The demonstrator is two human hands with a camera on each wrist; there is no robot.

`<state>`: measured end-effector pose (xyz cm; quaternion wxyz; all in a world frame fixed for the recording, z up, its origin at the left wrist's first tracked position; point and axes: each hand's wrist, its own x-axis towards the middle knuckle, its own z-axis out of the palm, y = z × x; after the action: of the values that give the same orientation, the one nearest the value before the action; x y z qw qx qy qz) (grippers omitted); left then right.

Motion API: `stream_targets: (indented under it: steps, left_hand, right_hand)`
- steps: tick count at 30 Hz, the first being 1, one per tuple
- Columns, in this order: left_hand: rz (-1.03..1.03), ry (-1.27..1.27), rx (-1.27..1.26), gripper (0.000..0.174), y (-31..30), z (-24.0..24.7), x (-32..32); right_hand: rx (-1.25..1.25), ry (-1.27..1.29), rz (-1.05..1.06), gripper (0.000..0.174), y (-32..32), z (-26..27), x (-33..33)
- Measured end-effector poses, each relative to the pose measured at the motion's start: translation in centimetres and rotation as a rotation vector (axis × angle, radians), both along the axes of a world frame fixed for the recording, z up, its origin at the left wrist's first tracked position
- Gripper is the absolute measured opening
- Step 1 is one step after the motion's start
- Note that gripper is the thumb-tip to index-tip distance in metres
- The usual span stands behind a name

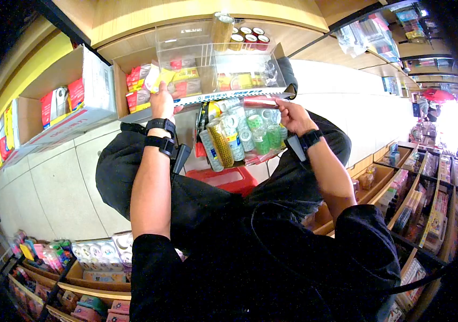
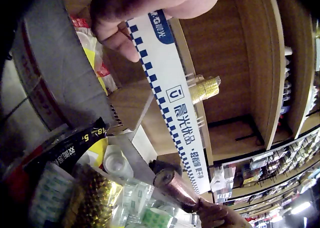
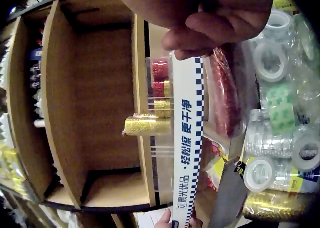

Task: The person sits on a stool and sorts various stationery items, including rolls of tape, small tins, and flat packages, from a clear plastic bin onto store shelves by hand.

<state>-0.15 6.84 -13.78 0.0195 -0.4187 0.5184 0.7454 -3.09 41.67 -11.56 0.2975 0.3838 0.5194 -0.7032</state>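
Observation:
A clear plastic display tray (image 1: 186, 51) with a white-and-blue label strip (image 2: 172, 95) along its front edge spans between both hands, over a cardboard box. My left hand (image 1: 163, 102) grips one end of the strip edge. The fingers of my right hand (image 1: 295, 117) are curled and pinch the opposite end. Gold tape rolls (image 3: 150, 125) and red tape rolls (image 3: 160, 69) stand in the tray. Close under the right hand lies a wrapped stack of red glittery tape (image 3: 227, 95). Below the strip, wrapped clear, green and gold tape rolls (image 1: 258, 131) are piled between the knees.
Cardboard boxes with red-and-yellow packets (image 1: 54, 107) stand on the left. A wooden shelf (image 1: 196, 13) rises right behind the tray. Between the legs is a red plastic stool (image 1: 229, 180). Stocked shelves (image 1: 416, 198) line the right, with tiled floor (image 1: 52, 172) at the left.

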Motion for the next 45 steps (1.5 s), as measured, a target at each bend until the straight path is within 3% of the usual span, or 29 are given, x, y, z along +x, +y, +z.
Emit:
stream_targets:
  steps: [2, 9, 12, 18, 23, 25, 26, 28, 31, 34, 45]
  left_hand:
    - [-0.019, 0.001, -0.063, 0.048, -0.1, -0.6, -0.1]
    - [-0.013, 0.015, -0.027, 0.048, -0.2, -0.6, 0.0]
    - [-0.043, -0.004, 0.021, 0.047, 0.0, 0.1, 0.2]
    - [-0.061, -0.029, -0.006, 0.045, -0.4, -0.9, -0.1]
    - [-0.041, 0.012, -0.032, 0.043, -0.3, -0.7, 0.0]
    - [-0.027, -0.007, -0.024, 0.043, -0.2, -0.7, 0.0]
    - [-0.031, -0.009, -0.026, 0.042, -0.2, -0.4, 0.1]
    - [-0.026, -0.003, -0.033, 0.041, -0.2, -0.2, 0.1]
    - [-0.031, 0.005, -0.038, 0.038, -0.1, -0.1, 0.2]
    - [0.021, 0.067, -0.037, 0.040, 0.1, -0.1, 0.3]
    - [-0.005, 0.018, -0.041, 0.043, 0.0, -0.4, 0.1]
  right_hand:
    - [0.051, 0.042, 0.049, 0.012, 0.4, 1.4, 1.1]
    - [0.356, 0.417, 0.401, 0.013, -0.1, 10.8, 3.5]
    - [0.630, 0.707, 0.587, 0.021, -2.2, 14.9, 1.5]
    - [0.785, 1.104, 0.798, 0.023, -10.5, 20.6, -4.3]
    - [0.913, 1.252, 0.974, 0.026, -17.2, 16.5, -10.8]
    - [1.119, 1.437, 1.067, 0.027, -19.3, 14.0, -13.0]
    - [1.111, 1.440, 1.073, 0.027, -20.0, 13.1, -13.5]
    - [1.330, 1.416, 1.120, 0.030, -21.3, 11.4, -14.4]
    - [1.385, 1.240, 1.207, 0.026, -22.6, 9.5, -15.4]
    - [1.490, 1.265, 1.272, 0.027, -23.1, 8.1, -16.4]
    - [1.668, 1.269, 1.173, 0.036, -23.2, 5.8, -17.8]
